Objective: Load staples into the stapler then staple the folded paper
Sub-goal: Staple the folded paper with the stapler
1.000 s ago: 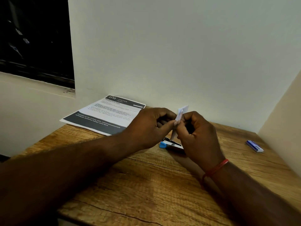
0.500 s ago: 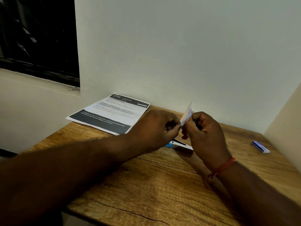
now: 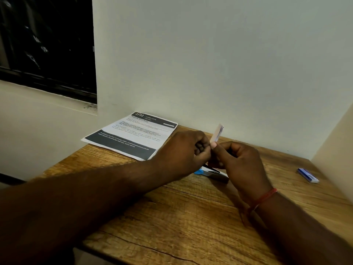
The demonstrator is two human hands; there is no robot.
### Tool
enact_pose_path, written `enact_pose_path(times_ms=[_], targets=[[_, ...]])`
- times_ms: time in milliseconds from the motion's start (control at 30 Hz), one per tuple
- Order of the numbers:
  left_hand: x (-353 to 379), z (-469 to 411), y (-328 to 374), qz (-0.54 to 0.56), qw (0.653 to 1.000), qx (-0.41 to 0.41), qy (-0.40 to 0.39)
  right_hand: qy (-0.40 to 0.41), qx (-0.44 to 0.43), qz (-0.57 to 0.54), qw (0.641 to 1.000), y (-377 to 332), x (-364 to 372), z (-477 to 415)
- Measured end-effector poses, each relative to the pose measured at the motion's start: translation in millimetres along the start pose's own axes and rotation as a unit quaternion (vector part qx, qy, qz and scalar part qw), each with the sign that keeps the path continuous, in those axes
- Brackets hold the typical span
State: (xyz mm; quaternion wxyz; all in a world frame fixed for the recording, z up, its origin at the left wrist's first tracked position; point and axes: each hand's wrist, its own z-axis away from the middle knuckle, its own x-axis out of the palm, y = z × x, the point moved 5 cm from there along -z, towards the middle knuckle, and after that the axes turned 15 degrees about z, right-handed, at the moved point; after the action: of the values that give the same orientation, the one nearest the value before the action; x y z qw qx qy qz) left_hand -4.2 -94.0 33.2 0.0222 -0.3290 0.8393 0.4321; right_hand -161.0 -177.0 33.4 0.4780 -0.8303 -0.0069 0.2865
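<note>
Both hands meet above the middle of the wooden table [image 3: 191, 217]. My left hand [image 3: 183, 150] and my right hand [image 3: 240, 161] pinch a small white folded paper [image 3: 217, 133], which stands up edge-on between the fingertips. Under the hands lies a blue and white stapler [image 3: 208, 172], mostly hidden by my right hand; whether it is open I cannot tell. A red thread band circles my right wrist.
A printed sheet [image 3: 131, 134] lies flat at the table's back left corner. A small blue and white staple box [image 3: 308, 175] rests at the right near the side wall. White walls close the back and right; a dark window is at upper left.
The small paper has turned from showing its face to standing edge-on. Both hands stayed together over the stapler.
</note>
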Motion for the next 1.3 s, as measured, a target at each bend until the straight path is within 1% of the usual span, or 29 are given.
enact_pose_path(times_ms=[200,300,533,633,767,867,967,1100,1200,1300], targets=[[-1,-1,-4,0.014,1.0,-0.024,-0.004,-0.02,0.024,-0.039,0.999,3,2,1],[-1,-1,-3,0.013,1.0,-0.026,-0.006,-0.02,0.012,-0.002,1.0,2,1,1],[6,1,-2,-0.006,0.999,-0.035,-0.021,0.019,0.002,0.118,0.993,-2,-3,2],[8,1,-2,-0.021,0.999,-0.036,-0.027,0.017,0.017,0.141,0.99,2,-1,0],[8,2,0,-0.03,0.999,-0.03,-0.025,0.009,0.007,0.177,0.984,4,1,-3],[6,3,1,-0.011,0.999,-0.039,-0.011,0.007,-0.004,0.174,0.985,5,2,-4],[5,5,1,-0.012,0.999,-0.04,-0.007,0.022,-0.007,0.136,0.99,6,-1,-7],[4,5,2,-0.043,0.998,-0.035,-0.009,0.017,0.019,0.091,0.995,9,-4,-10],[5,4,3,-0.042,0.999,-0.026,-0.017,0.006,0.036,0.059,0.998,13,-4,-12],[5,3,5,-0.043,0.999,-0.02,-0.02,0.017,0.035,0.055,0.998,11,-7,-10]])
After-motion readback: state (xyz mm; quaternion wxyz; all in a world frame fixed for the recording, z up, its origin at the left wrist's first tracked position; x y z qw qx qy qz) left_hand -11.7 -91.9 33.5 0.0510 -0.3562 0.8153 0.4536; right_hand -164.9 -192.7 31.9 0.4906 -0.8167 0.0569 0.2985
